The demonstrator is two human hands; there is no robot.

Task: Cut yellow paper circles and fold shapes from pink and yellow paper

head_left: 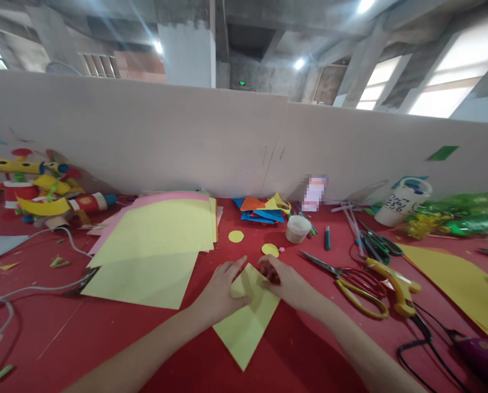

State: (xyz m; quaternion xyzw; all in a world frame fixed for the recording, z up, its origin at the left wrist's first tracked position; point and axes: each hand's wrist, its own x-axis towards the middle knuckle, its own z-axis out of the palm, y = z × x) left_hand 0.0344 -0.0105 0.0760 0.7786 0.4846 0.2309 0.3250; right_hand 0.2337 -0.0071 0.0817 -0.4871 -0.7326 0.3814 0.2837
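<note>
A yellow-green square of paper (247, 322) lies cornerwise on the red table (105, 338), its far corner folded over. My left hand (219, 292) lies on its left part with the fingers stretched toward the far corner. My right hand (287, 284) presses on the right part of the fold, fingers bent and close together. Both hands rest flat on the sheet; neither lifts it.
A stack of yellow and pink sheets (158, 245) lies to the left. Two yellow paper discs (236, 236) and a white cup (297, 228) sit beyond the hands. Scissors (350, 278), a yellow glue gun (395, 281) and cables lie right. Paper craft figures (39, 188) stand far left.
</note>
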